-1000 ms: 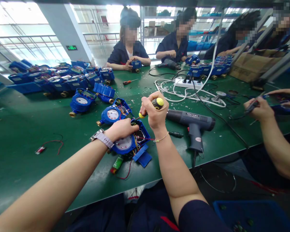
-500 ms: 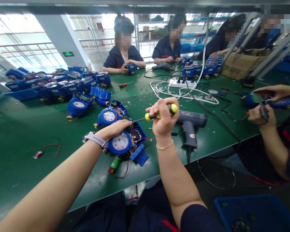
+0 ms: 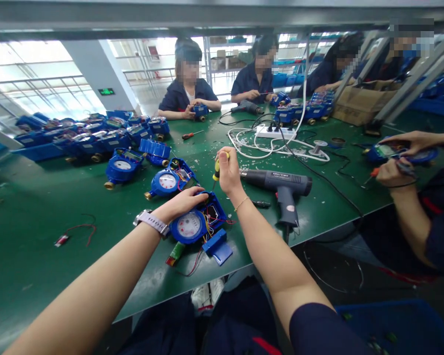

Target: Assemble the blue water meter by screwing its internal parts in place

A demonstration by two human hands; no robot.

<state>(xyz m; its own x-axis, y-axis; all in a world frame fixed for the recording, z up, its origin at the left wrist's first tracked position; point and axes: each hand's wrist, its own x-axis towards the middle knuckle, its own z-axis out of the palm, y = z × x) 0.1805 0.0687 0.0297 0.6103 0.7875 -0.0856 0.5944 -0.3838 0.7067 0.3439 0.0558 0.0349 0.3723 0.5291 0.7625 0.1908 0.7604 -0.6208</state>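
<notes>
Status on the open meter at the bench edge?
Done: cover is off, lying beside the water meter; wiring exposed. In hand: left hand steadies the meter, right hand holds a screwdriver tip-down over it. Left: battery hangs loose, and a second open meter waits behind.

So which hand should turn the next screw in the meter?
Probably the right hand: it holds the screwdriver upright, tip above the open meter. The left hand rests on the meter.
</notes>
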